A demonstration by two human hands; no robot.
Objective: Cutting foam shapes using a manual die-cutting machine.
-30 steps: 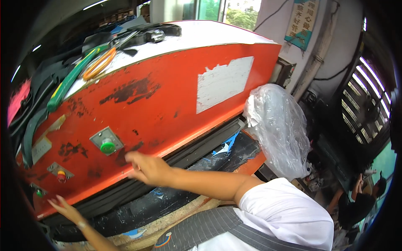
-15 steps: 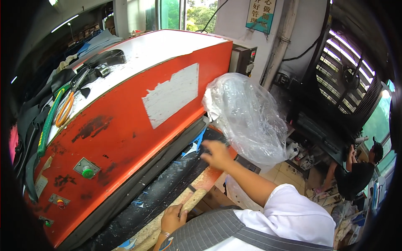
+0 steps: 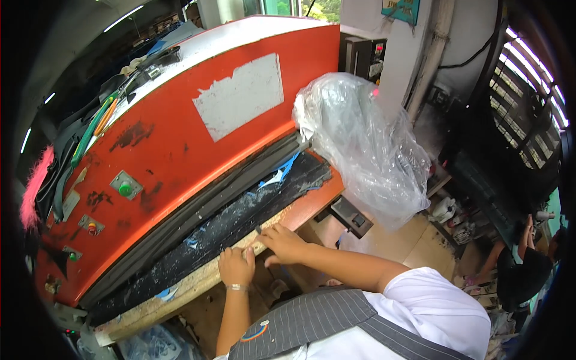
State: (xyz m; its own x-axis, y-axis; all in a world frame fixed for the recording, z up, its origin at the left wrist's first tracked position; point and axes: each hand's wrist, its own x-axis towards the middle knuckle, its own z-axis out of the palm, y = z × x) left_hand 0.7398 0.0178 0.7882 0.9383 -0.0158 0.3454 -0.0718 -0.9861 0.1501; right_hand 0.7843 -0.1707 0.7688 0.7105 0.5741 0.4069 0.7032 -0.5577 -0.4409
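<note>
Both of my hands rest at the pale, worn wooden ledge [image 3: 198, 277] along the front of a red machine [image 3: 174, 138]. My left hand [image 3: 236, 267] has its fingers bent over the ledge, with the thumb close to my right hand. Just to its right, my right hand [image 3: 284, 245] is curled on the same edge, fingers on top and thumb below. A small dark piece [image 3: 258, 230] lies on the ledge by the right fingertips. Behind the ledge runs a black bed [image 3: 225, 219] strewn with white and blue scraps [image 3: 277, 177].
Clear plastic sheeting [image 3: 363, 150] bulges at the machine's right end, above a dark switch box [image 3: 351, 216]. Green-handled [image 3: 90, 132] and orange-handled tools [image 3: 107, 115] lie on the white top. Another person [image 3: 525, 273] is at far right. Plastic bags [image 3: 159, 345] lie below the ledge.
My right hand has drawn back from the scraps on the black bed to the ledge beside my left hand. The head view has shifted, showing more of the lower left.
</note>
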